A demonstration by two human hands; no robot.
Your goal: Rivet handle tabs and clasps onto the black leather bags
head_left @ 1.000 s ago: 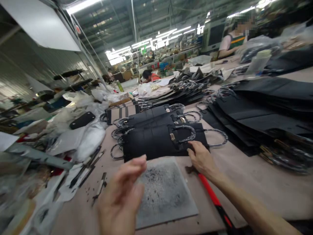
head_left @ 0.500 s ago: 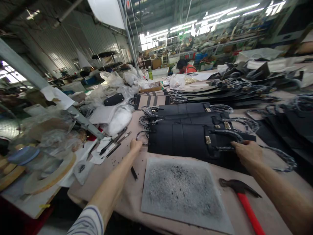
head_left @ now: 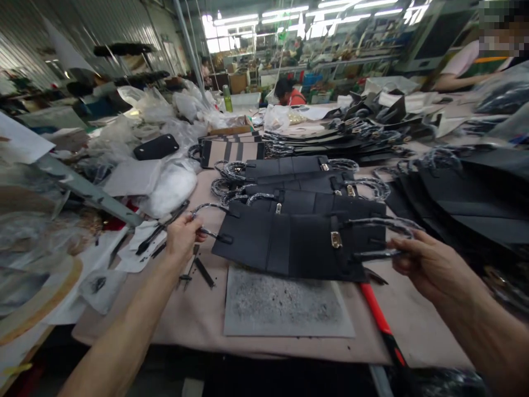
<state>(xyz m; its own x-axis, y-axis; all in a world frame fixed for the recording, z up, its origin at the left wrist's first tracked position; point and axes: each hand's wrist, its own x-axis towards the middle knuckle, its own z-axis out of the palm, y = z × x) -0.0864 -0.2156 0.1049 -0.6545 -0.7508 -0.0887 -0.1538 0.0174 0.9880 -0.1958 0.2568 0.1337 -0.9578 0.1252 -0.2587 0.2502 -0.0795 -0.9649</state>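
Between my two hands a flat black handbag panel (head_left: 306, 242) is stretched out, raised at a slight tilt over the near part of the table. My left hand (head_left: 184, 234) is closed round the wrapped handle at its left end. At the other end, my right hand (head_left: 417, 253) grips the wrapped handle beside a metal clasp (head_left: 336, 239). Beneath the panel lies a grey slab (head_left: 285, 309) with dark specks, its far part covered. A hammer (head_left: 376, 309) with a red handle lies right of the slab, its head partly hidden.
Similar black panels (head_left: 289, 168) lie stacked behind, and more black pieces (head_left: 467, 187) are piled at right. Small tools (head_left: 202, 273) lie near my left hand. Plastic bags (head_left: 169, 184) and a slanted metal post (head_left: 86, 190) stand left. Another person (head_left: 463, 69) is at the far right.
Both hands have lifted the front panel off the stack by its handles and brought it nearer, over the slab. The view has turned right, bringing another person into sight.
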